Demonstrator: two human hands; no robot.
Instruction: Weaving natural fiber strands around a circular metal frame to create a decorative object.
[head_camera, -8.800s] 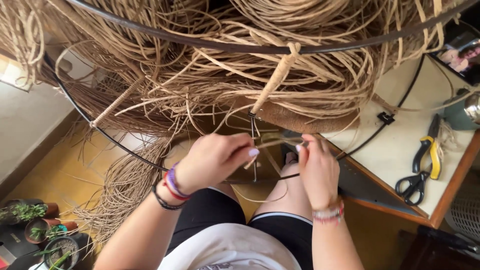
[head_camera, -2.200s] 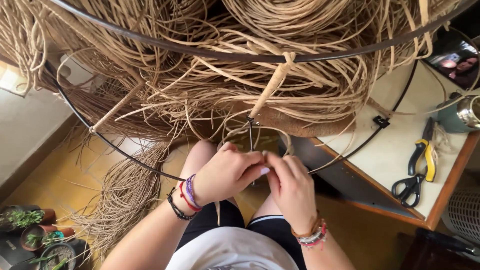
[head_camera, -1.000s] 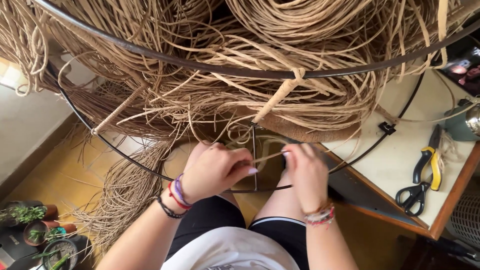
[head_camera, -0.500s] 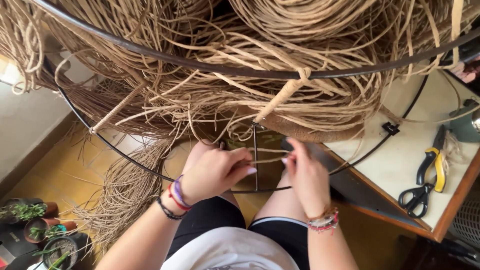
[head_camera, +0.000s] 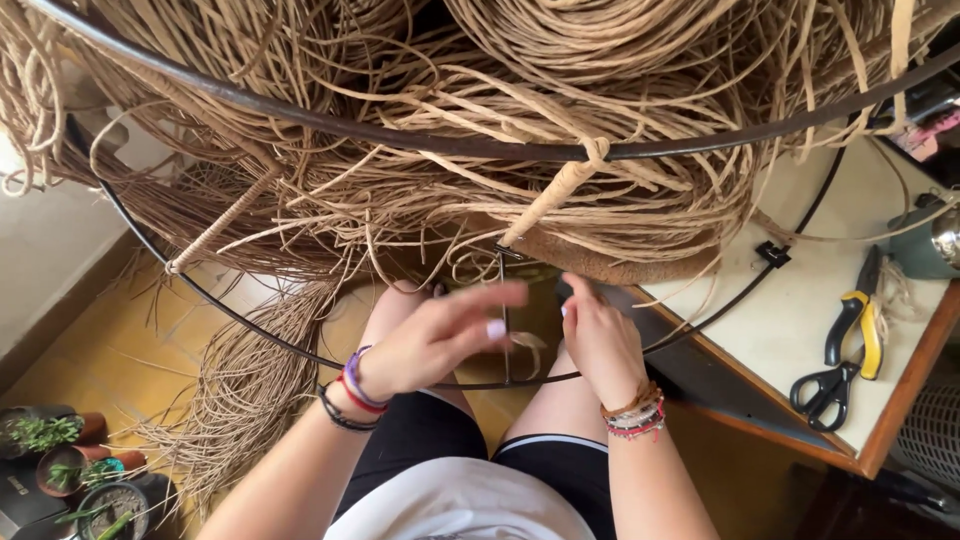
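**A:** Starting at the left, what's around you?

**B:** Potted plants (head_camera: 60, 470) sit on the floor at the lower left, and a loose bundle of fibre (head_camera: 240, 385) trails down beside your left leg. Above it, one spoke (head_camera: 222, 232) of the black metal frame (head_camera: 440, 146) is already wrapped in tan cord.

**A:** And your hands?

**B:** Your left hand (head_camera: 435, 340) is over your lap, fingers spread and released, the index finger stretched toward the thin upright rod (head_camera: 504, 320) in the middle of the frame. It grips nothing that you can see. Your right hand (head_camera: 600, 335) is just on the other side of that rod, fingers curled; it looks to be pinching a cord strand (head_camera: 528, 343) there, though the blur keeps you from being sure.

**A:** How far along does the work look?

**B:** By my reading, early to middle. A second wrapped spoke (head_camera: 555, 195) runs from the upper hoop down to the rod's top, but the rod itself is mostly bare metal, and so is the lower hoop. A large mass of unwound cord (head_camera: 560, 60) hangs above.

**A:** And on the right?

**B:** Yellow-handled pliers (head_camera: 862, 325) and black scissors (head_camera: 825, 388) lie near the desk (head_camera: 790, 310) front edge, well apart from your hands.
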